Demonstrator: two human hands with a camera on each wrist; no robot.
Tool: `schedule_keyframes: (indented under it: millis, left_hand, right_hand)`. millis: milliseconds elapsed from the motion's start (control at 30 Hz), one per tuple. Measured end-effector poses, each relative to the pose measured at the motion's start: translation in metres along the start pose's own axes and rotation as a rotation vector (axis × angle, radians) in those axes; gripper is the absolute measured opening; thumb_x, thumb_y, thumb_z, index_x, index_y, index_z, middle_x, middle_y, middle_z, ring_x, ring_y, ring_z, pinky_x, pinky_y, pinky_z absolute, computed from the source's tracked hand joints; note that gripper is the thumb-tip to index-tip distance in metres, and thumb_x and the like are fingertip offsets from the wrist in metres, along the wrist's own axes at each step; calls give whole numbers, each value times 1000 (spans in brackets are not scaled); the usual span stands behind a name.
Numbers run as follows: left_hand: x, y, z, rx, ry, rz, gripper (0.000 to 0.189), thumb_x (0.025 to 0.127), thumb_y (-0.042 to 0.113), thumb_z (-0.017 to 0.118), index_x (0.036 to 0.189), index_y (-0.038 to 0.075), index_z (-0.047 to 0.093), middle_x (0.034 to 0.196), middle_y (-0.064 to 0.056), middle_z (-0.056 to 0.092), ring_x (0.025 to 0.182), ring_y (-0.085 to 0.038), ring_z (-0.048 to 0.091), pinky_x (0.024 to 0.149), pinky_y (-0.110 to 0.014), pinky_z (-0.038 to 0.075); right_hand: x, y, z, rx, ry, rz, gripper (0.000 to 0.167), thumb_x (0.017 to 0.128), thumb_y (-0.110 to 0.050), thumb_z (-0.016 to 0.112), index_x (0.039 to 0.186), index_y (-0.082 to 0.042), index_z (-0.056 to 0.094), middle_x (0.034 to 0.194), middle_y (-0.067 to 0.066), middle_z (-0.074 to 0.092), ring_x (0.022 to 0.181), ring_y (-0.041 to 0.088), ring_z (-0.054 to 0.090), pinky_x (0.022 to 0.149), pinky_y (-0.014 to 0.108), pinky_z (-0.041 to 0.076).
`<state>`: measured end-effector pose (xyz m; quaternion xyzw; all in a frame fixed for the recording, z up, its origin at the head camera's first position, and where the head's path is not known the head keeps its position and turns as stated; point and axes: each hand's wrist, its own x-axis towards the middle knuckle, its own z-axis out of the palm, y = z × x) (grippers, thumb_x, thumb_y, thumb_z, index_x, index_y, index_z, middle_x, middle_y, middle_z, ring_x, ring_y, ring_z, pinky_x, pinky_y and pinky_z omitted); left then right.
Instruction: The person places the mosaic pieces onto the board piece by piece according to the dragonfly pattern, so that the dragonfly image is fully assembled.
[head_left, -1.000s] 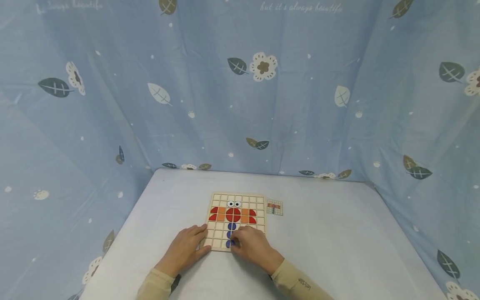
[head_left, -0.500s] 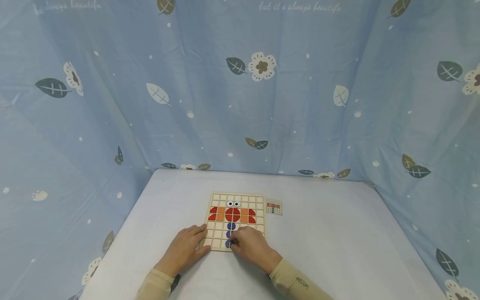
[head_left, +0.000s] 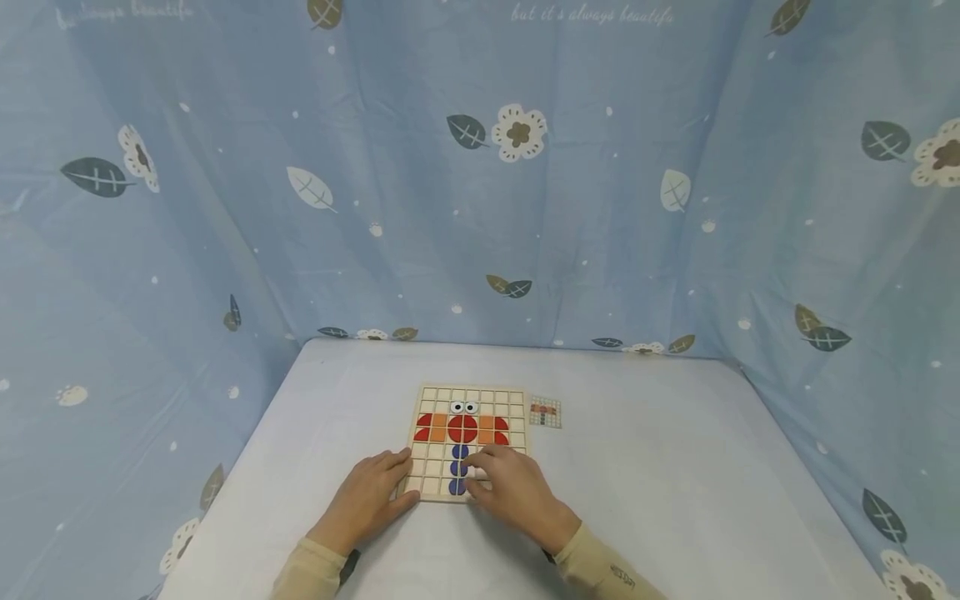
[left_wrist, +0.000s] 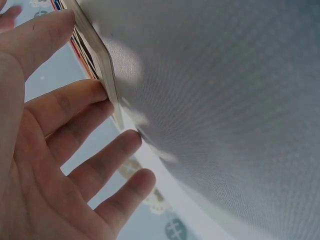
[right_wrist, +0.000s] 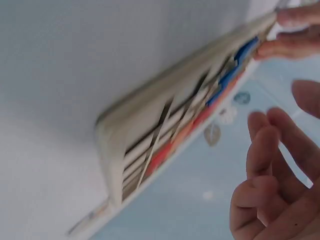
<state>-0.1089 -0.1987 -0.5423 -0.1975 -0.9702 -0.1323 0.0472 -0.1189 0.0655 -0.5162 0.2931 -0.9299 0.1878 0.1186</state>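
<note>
A square wooden grid board (head_left: 501, 401) lies on the table. It bears a figure of two eye pieces (head_left: 463, 407), a red round (head_left: 462, 429) made of quarter pieces, orange squares (head_left: 486, 429) and several blue half-round pieces (head_left: 459, 452) in a column. At the board's near left corner my left hand (head_left: 369, 493) rests, its thumb and fingertips touching the edges, fingers fairly straight. My right hand (head_left: 517, 492) hovers over the lower right part of the board, beside the blue pieces. In the right wrist view its fingers (right_wrist: 262, 150) are loosely bent, with nothing between them.
A small pattern card (head_left: 545, 412) with a similar figure lies right of the board. The white-covered table (head_left: 660, 467) extends on both sides. Blue curtains (head_left: 405, 192) with leaves and flowers stand behind and at the sides.
My right hand has let go of the lowest blue piece and drawn slightly to the right, its fingers parting. Both bottom blue halves now show. The left hand has stayed in place.
</note>
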Motion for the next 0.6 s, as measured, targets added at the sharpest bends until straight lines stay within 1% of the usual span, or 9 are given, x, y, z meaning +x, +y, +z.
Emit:
schedule_keyframes:
  millis: [67,133,267,333,433,533,600]
  left_hand:
    - [0,0,0,0,-10,-8,60,90,41,76,132,0,66,140,-11,61,126,-31,57,107,-51,46]
    - [-1,0,0,-2,-19,-21,60,90,42,76,132,0,66,141,-11,60,128,-31,56,108,-52,45]
    - [-3,-2,2,-10,-7,-23,59,89,42,76,131,1,67,140,-10,61,128,-31,56,108,-52,45]
    - [-5,-3,3,-10,4,-17,59,89,42,77,130,2,67,139,-10,62,126,-30,57,107,-52,46]
    - [-7,-5,4,-18,12,-7,58,89,42,77,129,1,68,138,-10,62,126,-30,58,106,-52,46]
    - [-8,-5,4,-24,4,2,58,89,41,76,130,1,67,139,-11,62,125,-31,58,107,-52,46]
    - [-8,-4,3,-26,0,6,58,90,41,76,131,1,67,139,-11,62,125,-31,57,107,-52,46]
  right_hand:
    - [-5,7,-8,-5,70,-8,32,89,-33,78,118,-17,74,111,-2,70,100,15,66,82,35,59]
    - [-9,18,-16,-12,134,-14,38,91,-34,76,124,-16,70,121,2,68,110,21,64,89,43,57]
    - [-20,51,-29,-28,239,0,47,92,-34,75,134,-13,65,137,13,59,126,32,56,100,55,49]
    - [-27,69,-35,-43,265,29,50,94,-35,73,137,-12,62,144,17,54,132,36,50,104,60,44]
    - [-41,98,-44,-72,269,105,54,96,-36,70,142,-11,57,153,21,44,138,43,41,106,71,34]
    - [-58,126,-54,-92,231,216,58,99,-41,64,147,-12,51,160,22,32,144,48,29,105,81,23]
    - [-70,142,-61,-95,194,291,61,101,-44,60,151,-13,46,163,23,25,146,52,22,104,85,17]
